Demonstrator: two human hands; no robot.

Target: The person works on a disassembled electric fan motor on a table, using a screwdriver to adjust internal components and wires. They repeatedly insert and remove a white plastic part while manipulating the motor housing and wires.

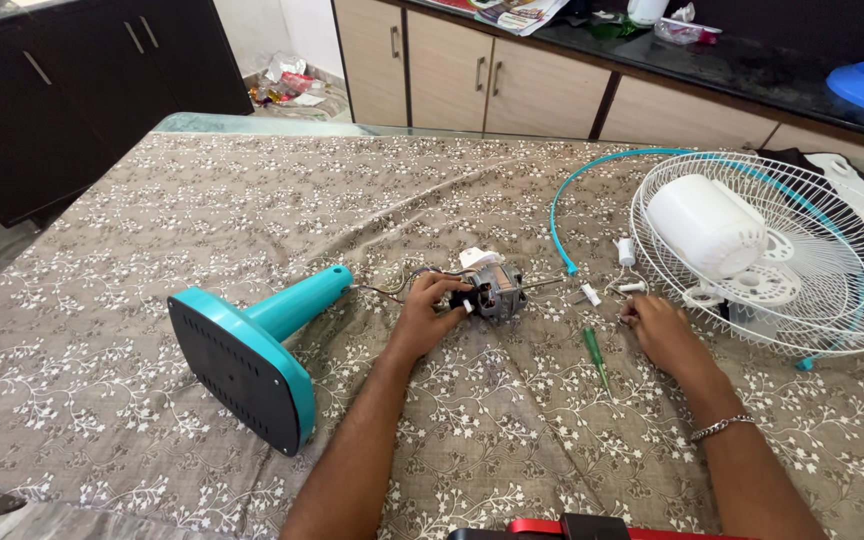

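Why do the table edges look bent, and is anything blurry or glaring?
Head view: wide lens bows the table edges; daylight is soft and even, with mild brightness on the white fan grille; left hand on the motor and right hand look sharp.

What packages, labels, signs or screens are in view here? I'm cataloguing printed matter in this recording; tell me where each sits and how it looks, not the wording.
Printed papers: on the dark counter at the back, a flat overlapping stack, multicoloured.
Wrappers: on the floor past the table's far edge, crumpled, red, white and clear.
Plastic packet: on the counter near a white container, crinkled and clear.
No screens or signs show.
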